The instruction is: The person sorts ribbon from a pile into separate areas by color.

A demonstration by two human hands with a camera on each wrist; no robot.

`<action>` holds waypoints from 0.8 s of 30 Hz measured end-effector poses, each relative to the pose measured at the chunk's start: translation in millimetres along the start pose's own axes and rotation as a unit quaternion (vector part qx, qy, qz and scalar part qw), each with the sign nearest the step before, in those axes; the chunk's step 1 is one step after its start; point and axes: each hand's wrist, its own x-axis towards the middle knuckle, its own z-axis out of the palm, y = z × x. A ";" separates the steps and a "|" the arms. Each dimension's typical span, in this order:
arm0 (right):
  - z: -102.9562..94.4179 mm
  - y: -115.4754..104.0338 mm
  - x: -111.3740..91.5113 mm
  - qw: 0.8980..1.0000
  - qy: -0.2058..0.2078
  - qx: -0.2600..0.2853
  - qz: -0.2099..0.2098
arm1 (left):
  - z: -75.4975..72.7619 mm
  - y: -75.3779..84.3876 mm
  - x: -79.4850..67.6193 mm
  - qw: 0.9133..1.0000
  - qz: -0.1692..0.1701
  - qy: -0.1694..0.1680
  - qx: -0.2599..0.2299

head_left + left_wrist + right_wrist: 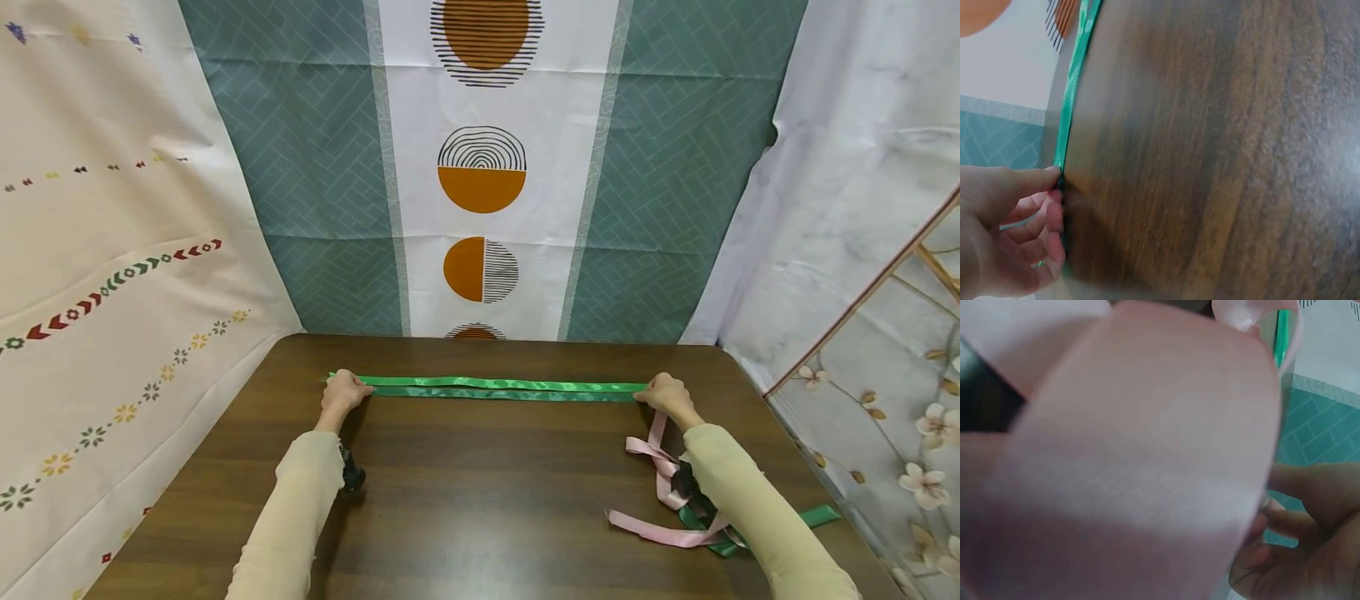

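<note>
A green ribbon (pixel 450 382) lies stretched from side to side near the far edge of the brown bench (pixel 480 483), showing two bands, a lighter one (pixel 540 386) behind a darker one (pixel 540 396); whether they are one folded length or two pieces I cannot tell. Two hands hold its ends: the left hand (pixel 346 390) has its thumb and fingers together, clamped on the ribbon, and the right hand (pixel 666 392) pinches the other end, though its wrist view hides the fingertips. Just below the right hand is a loose tangle of pink ribbon (pixel 667 535), one piece or more I cannot tell, with a tail reaching inward over the bench; it stands in the way, covering most of the right wrist view. More green ribbon passes under the right forearm, its one squared end (pixel 819 516) showing beyond the sleeve. Two pale sleeves, left (pixel 292 508) and right (pixel 750 500), cover the arms, and two black cameras, left (pixel 351 473) and right (pixel 684 482), sit by the wrists. Around the bench hang three cloths: a teal and white one (pixel 322 167) behind with four orange patterns, the lowest cut off by the bench edge, a cream one (pixel 112 200) at left and a pale flowered one (pixel 847 275) at right
</note>
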 end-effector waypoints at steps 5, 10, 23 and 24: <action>1.4 0.0 2.4 1.000 0.001 0.002 0.031 | 0.8 2.6 -1.3 1.000 -0.006 0.003 -0.001; 0.6 1.1 3.8 0.998 0.014 -0.004 0.059 | 1.7 0.3 -0.9 1.000 -0.006 0.012 -0.001; -15.4 -5.0 0.3 1.000 0.020 0.010 -0.015 | -8.3 7.0 -4.8 1.000 -0.006 0.015 -0.012; -15.9 -5.3 0.5 1.000 0.018 0.014 -0.021 | -8.8 8.8 -6.1 1.000 -0.004 0.016 -0.014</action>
